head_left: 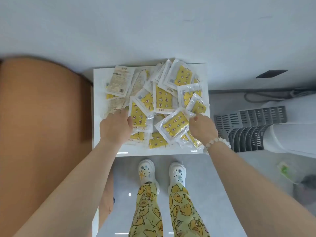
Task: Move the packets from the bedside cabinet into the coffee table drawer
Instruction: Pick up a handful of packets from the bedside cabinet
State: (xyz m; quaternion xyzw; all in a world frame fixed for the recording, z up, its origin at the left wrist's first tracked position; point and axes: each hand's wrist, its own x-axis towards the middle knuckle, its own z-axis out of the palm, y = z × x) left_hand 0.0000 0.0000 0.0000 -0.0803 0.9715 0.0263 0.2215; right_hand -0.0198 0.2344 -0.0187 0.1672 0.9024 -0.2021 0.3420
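On top of the white bedside cabinet (109, 147): loose heap of yellow-patterned packets (162, 100). Left grip (116, 129), cabinet's near-left side, fingers curled onto packets, thumb clamping one edge. Right grip (202, 129), cabinet's near-right side, narrow, pinching a tilted packet (174, 127) by its corner.

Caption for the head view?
Standing at the white bedside cabinet, left hand on the heap of yellow packets, right hand pinching one packet.
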